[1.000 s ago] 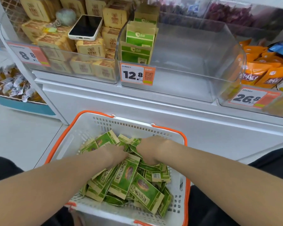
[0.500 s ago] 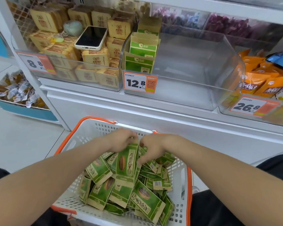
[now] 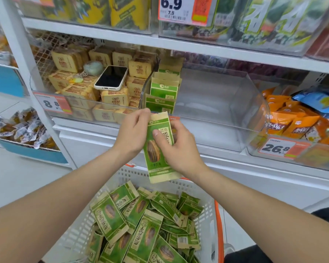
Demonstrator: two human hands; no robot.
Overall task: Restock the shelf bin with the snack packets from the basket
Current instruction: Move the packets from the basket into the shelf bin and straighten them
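Observation:
I hold a green sunflower-seed packet [image 3: 158, 154] upright above the basket, just in front of the clear shelf bin [image 3: 217, 103]. My left hand [image 3: 133, 133] pinches its top left edge. My right hand [image 3: 177, 149] grips its right side, thumb across the front. More packets may be stacked behind it; I cannot tell. The white basket with an orange rim [image 3: 207, 221] below holds several more green packets [image 3: 141, 228] in a loose pile. A few green packets [image 3: 164, 88] stand at the bin's left end; the rest of the bin is bare.
A phone [image 3: 111, 77] lies on tan snack blocks [image 3: 80, 92] in the bin to the left. Orange packets [image 3: 289, 122] fill the bin to the right. Price tags 8.8 [image 3: 51, 104] and 26.8 [image 3: 277, 148] hang on bin fronts. Another shelf of bins runs overhead.
Both hands have risen from the basket's pile to the height of the bin's front, carrying the green packet. The view has tilted upward, and the upper shelf has come into view.

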